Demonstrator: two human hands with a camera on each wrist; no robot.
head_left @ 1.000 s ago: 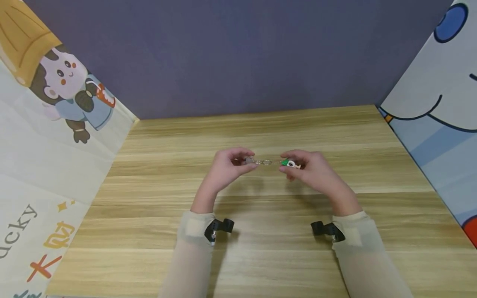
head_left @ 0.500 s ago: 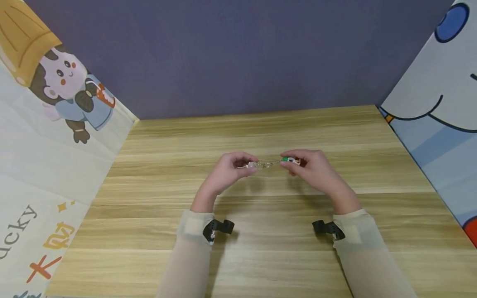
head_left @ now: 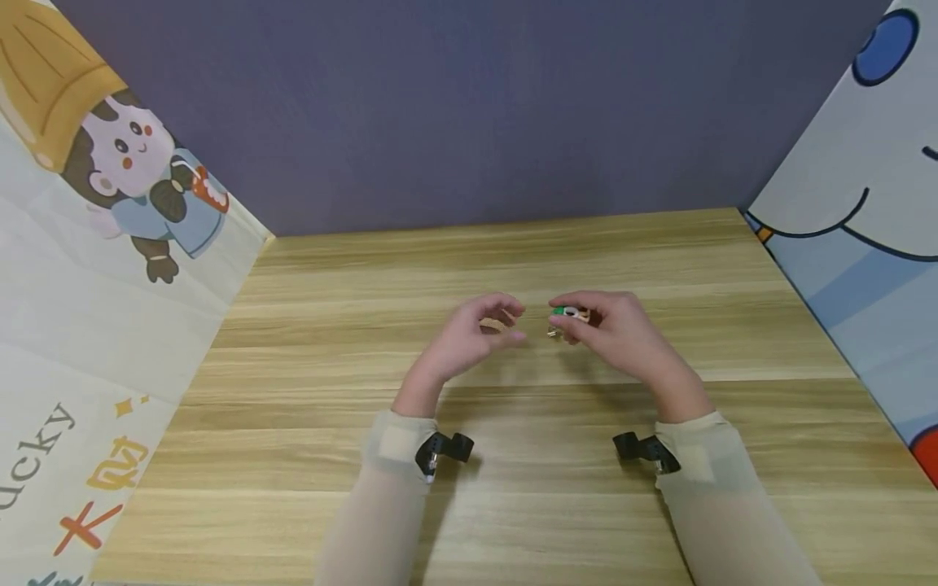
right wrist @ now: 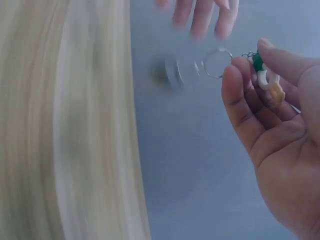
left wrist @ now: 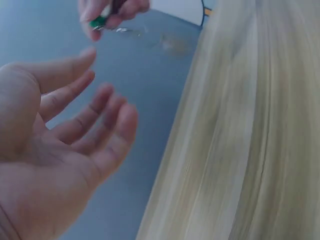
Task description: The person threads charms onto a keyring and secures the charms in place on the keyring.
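At the left stands a cream panel (head_left: pixel 110 268) printed with a cartoon figure. The left hand (head_left: pixel 472 338) hovers over the middle of the wooden desk (head_left: pixel 513 488), its fingers (left wrist: pixel 107 107) loosely spread and slightly curled, holding nothing. Just to its right, apart from it, the right hand (head_left: pixel 611 330) pinches a small keychain (head_left: pixel 567 316) between thumb and fingertips, above the desk. The keychain has a green and white charm with an orange-tan bit (right wrist: pixel 267 80), gripped in the fingers. From the charm a thin silver ring (right wrist: pixel 216 63) and a short chain hang out toward the left hand. At the chain's end is a blurred, greyish round piece (right wrist: pixel 167 72); what it is cannot be told. At the far right stands a blue and white cartoon panel (head_left: pixel 865 203).
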